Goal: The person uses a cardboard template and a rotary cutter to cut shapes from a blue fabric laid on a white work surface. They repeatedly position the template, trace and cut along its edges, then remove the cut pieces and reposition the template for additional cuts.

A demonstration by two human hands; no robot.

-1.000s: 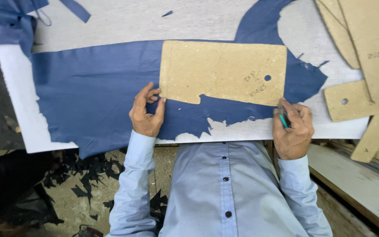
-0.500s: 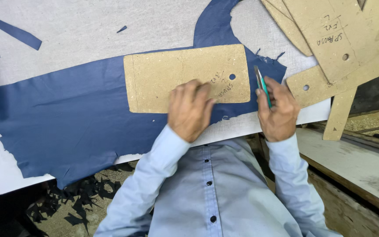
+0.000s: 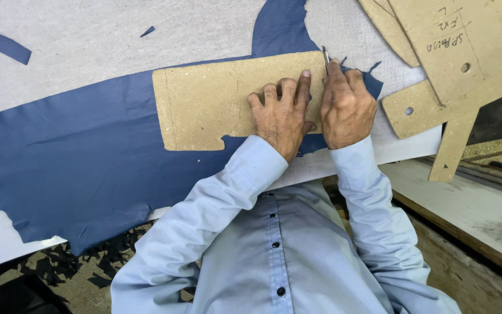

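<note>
A tan cardboard template [image 3: 204, 102] lies flat on a sheet of dark blue material [image 3: 82, 157] spread over a white cutting board [image 3: 117, 40]. My left hand [image 3: 281, 113] presses down on the template's right part with its fingers spread. My right hand [image 3: 347, 104] is closed around a thin cutting tool [image 3: 325, 57], whose metal tip stands at the template's upper right corner, against its edge.
Several more cardboard templates [image 3: 454, 58] are stacked at the right, overhanging the board's edge. Blue strips [image 3: 1, 43] and a small scrap [image 3: 147, 31] lie on the board at upper left. Dark offcuts [image 3: 88, 261] litter the floor below. A wooden bench edge [image 3: 472, 203] runs at right.
My left hand slid from the template's lower left corner onto its right part. My right hand carried the tool up to the template's upper right corner. The view shifted right.
</note>
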